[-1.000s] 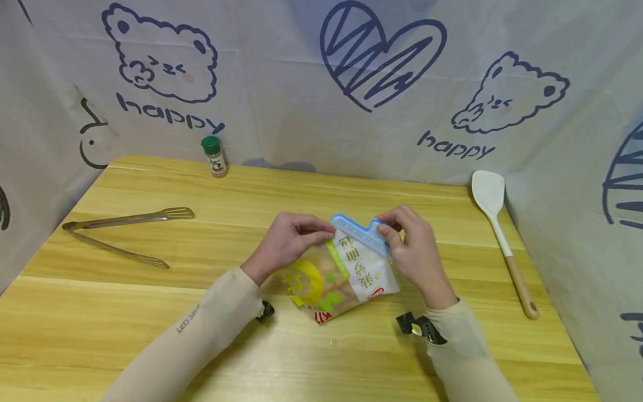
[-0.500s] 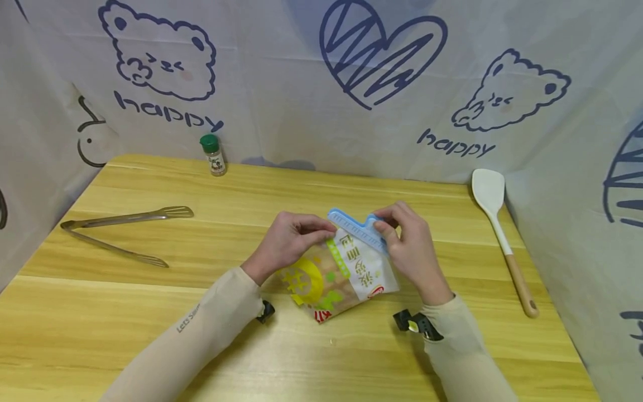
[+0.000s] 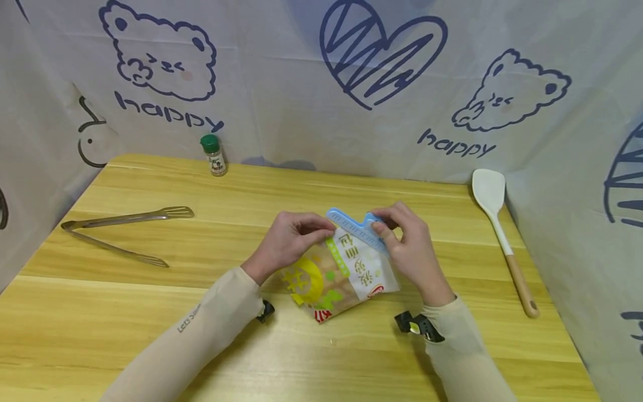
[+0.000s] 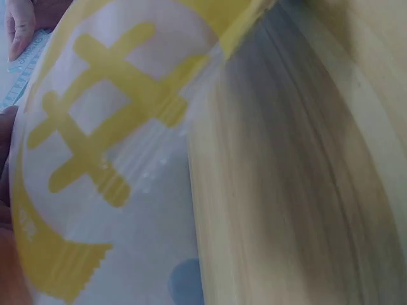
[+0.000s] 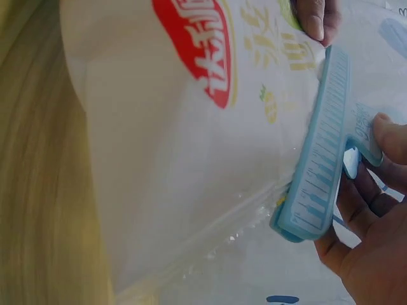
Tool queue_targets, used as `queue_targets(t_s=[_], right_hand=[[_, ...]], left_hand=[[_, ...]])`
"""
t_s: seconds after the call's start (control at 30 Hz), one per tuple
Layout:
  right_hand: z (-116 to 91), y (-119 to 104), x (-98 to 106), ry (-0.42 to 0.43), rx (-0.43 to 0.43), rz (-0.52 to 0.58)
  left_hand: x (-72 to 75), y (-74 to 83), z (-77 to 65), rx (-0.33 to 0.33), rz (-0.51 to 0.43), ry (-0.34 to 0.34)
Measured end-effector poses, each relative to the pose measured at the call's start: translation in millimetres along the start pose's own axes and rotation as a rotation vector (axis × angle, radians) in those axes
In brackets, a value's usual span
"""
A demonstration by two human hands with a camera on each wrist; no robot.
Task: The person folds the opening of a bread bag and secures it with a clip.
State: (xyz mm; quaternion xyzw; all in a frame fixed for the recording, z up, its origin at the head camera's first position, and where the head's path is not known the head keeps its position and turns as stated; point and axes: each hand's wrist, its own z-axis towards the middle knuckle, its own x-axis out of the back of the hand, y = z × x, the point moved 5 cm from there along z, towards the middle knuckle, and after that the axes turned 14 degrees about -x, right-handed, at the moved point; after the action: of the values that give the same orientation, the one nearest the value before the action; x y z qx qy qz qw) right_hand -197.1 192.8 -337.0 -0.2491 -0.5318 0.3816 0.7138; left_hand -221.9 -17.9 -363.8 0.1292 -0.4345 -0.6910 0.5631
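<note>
A printed plastic food bag [image 3: 326, 285], white, tan and yellow with green patches, is tilted between both hands over the table. My left hand [image 3: 286, 243] pinches its upper left corner between thumb and fingers. A light blue bag clip [image 3: 356, 228] lies along the bag's upper edge. My right hand [image 3: 412, 251] pinches the clip's raised handle, with the thumb on the near side. In the right wrist view the long bar of the clip [image 5: 318, 152] runs beside the bag's mouth, and left fingertips [image 5: 311, 19] show at its far end. The bag's yellow print [image 4: 108, 108] fills the left wrist view.
Metal tongs [image 3: 125, 218] lie spread at the left of the wooden table [image 3: 241, 346]. A green-capped seasoning bottle [image 3: 214, 156] stands at the back edge. At the right lies a white spatula [image 3: 494, 212] with a wooden handle. A printed cloth [image 3: 281, 84] hangs behind.
My right hand and the clip have shifted slightly left and away along the bag's upper edge. The left hand and the bag have stayed nearly in place.
</note>
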Motion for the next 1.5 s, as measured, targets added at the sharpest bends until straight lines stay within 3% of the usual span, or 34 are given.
queue_targets(t_s=[0.13,0.27,0.4,0.53,0.8,1.0,1.2,1.5], right_hand=[[-1.5,0.3,1.7,-0.008,-0.023,0.027],[-2.9,3.9,3.7,-0.012,-0.07,0.042],[-4.8,12.3,6.8,-0.013,-0.127,0.038],[-8.5,22.0,11.0,-0.015,-0.189,0.023],[-19.1,42.5,13.0,-0.057,-0.323,-0.048],[-24.9,52.6,6.6,-0.132,-0.411,-0.081],[-21.1,57.2,-2.5,-0.214,-0.438,-0.027],[-8.8,68.7,-15.2,-0.32,-0.541,-0.148]], left_hand=[[3.4,-1.9,-1.1,0.052,0.09,-0.057],[9.4,-11.8,-7.3,0.174,0.145,-0.163],[18.5,-22.2,-18.9,0.305,0.121,-0.256],[27.4,-29.9,-30.8,0.413,0.029,-0.283],[27.3,-38.6,-46.4,0.555,-0.206,-0.238],[24.1,-40.1,-53.0,0.608,-0.345,-0.134],[28.5,-45.5,-52.7,0.62,-0.272,-0.029],[33.6,-59.0,-47.8,0.743,-0.092,0.02]])
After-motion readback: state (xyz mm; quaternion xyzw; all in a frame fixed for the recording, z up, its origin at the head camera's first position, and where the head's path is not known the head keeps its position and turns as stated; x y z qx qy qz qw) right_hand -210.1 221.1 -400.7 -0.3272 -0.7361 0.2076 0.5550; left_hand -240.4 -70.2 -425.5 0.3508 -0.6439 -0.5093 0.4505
